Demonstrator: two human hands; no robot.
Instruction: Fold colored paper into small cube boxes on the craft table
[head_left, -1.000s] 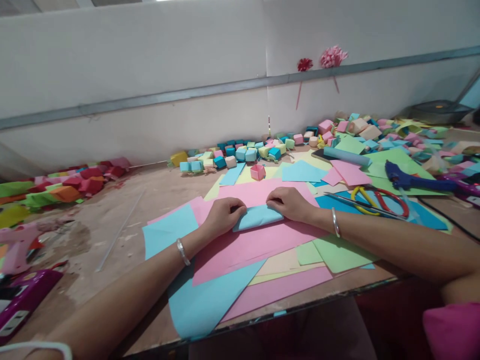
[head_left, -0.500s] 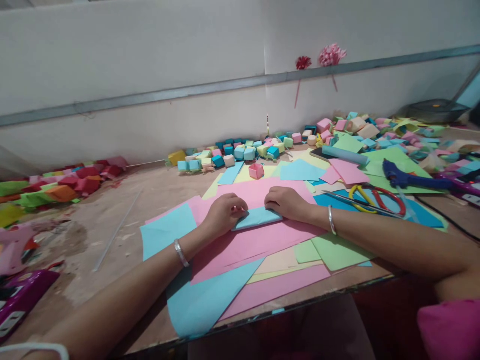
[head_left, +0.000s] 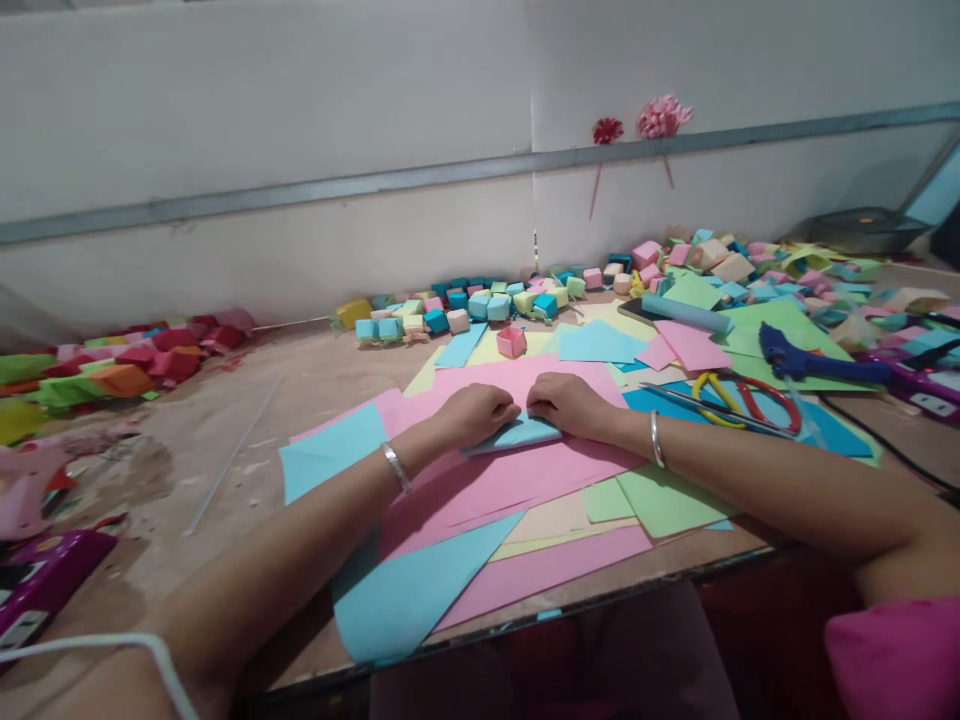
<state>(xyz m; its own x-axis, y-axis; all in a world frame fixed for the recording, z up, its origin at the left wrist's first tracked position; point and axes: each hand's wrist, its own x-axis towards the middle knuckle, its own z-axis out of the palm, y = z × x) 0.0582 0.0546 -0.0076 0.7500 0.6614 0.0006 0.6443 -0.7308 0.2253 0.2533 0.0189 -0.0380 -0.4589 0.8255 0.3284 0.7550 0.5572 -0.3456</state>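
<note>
A folded strip of light blue paper (head_left: 525, 434) lies on a large pink sheet (head_left: 480, 490) in front of me. My left hand (head_left: 480, 412) is closed at the strip's far edge, its fingers curled down and its fingertips partly hidden. Close beside it, my right hand (head_left: 571, 405) pinches the same strip near its right end. Only a small gap separates the two hands. Just beyond them stands a small open pink paper box (head_left: 512, 342).
Scissors with yellow and red handles (head_left: 742, 402) and a blue glue gun (head_left: 817, 360) lie to the right. Folded paper cubes (head_left: 480, 305) line the wall. A pink glue gun (head_left: 30, 490) and a purple device (head_left: 52, 580) are at left; a clear stick (head_left: 232, 455) lies nearby.
My left hand has slid right along the blue paper strip, closer to my right hand. The right hand stays nearly in place on the strip.
</note>
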